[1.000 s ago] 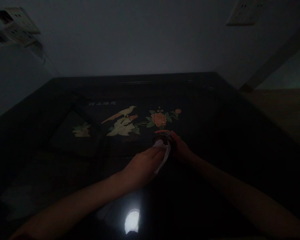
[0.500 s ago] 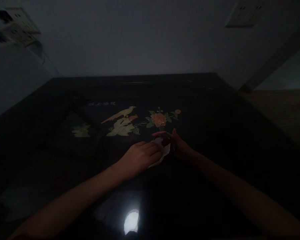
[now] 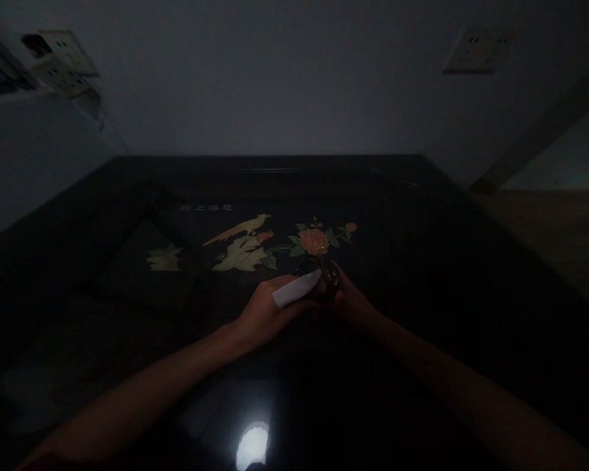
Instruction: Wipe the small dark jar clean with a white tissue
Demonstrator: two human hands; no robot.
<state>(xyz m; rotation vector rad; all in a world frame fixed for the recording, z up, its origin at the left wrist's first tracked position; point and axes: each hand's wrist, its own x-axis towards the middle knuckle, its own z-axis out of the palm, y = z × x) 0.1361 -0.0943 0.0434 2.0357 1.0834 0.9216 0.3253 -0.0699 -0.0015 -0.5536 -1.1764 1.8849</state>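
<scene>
My left hand [image 3: 266, 313] is closed on a white tissue [image 3: 296, 290], which lies as a flat strip across the thumb side and points up to the right. Against the tissue's far end is a small dark, glossy thing [image 3: 330, 275] with bright glints, perhaps glass; the gloom hides its full shape. My right hand [image 3: 354, 302] is wrapped round the right side of this glossy thing. Both hands meet just above the black table [image 3: 353, 392], below the picture of a peony [image 3: 314, 241].
Inlaid in the glossy tabletop are a bird [image 3: 243, 227] and pale leaves [image 3: 164, 258]. A light's reflection [image 3: 253, 446] shows near the front. Wall sockets [image 3: 481, 49] sit on the back wall, with more sockets [image 3: 66, 62] at the left corner. Wooden floor [image 3: 544, 216] lies to the right.
My left hand has turned, so the tissue now lies over its thumb side instead of bunched under the fingers. More of the dark glossy thing shows. The view has tilted up slightly.
</scene>
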